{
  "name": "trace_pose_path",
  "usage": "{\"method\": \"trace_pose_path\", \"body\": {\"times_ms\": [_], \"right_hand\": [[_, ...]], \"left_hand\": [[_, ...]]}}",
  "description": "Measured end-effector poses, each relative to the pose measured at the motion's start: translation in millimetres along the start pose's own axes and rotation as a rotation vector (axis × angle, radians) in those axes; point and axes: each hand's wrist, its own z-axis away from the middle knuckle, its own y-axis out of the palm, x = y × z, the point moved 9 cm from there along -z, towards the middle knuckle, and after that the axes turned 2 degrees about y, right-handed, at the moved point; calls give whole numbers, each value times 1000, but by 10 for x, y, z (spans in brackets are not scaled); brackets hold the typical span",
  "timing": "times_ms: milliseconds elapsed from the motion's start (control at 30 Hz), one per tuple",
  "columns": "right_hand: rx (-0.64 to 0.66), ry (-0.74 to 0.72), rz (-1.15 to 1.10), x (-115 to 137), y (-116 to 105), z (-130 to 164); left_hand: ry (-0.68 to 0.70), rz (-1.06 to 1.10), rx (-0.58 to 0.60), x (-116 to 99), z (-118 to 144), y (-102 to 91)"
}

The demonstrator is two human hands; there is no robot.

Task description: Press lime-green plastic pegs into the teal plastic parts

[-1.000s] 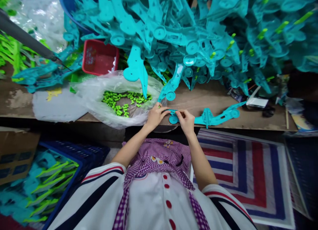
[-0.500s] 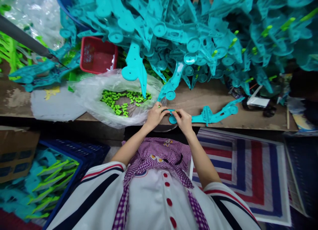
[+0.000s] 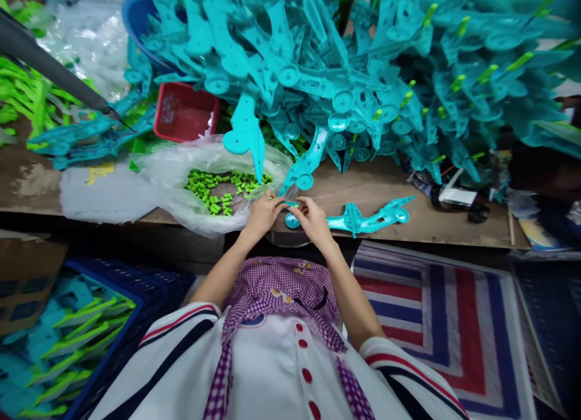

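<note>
Left hand (image 3: 263,215) pinched the near end of a teal part (image 3: 376,222) at the bench's (image 3: 349,190) front edge, left of that edge's middle. Right hand (image 3: 314,220) gripped the same part just beside it, fingertips almost meeting the left's. Round disc of the part showed below the fingers; the rest seemed to run on behind the right hand and lie along the front edge toward the right corner. Green speck at the right fingertips, too small to identify.

Clear plastic bag (image 3: 158,175) lay open just left of the left hand, its near side over the front edge, with green pieces (image 3: 211,190) inside. 2 loose teal parts stuck out from the big teal pile (image 3: 318,63), 1 over the bag (image 3: 247,132), 1 just behind the hands (image 3: 306,163). Pile covered the bench's back. Red bin (image 3: 186,112) stood behind the bag, grey sheet (image 3: 111,193) on the front edge toward the left corner. White paper (image 3: 458,195) lay near the right end.
</note>
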Motion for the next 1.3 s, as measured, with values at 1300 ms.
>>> {"method": "trace_pose_path", "body": {"times_ms": [1300], "right_hand": [[-448,180,237,-1419,-2930,37]], "left_hand": [[213,88,321,-1905,-591,1391]]}}
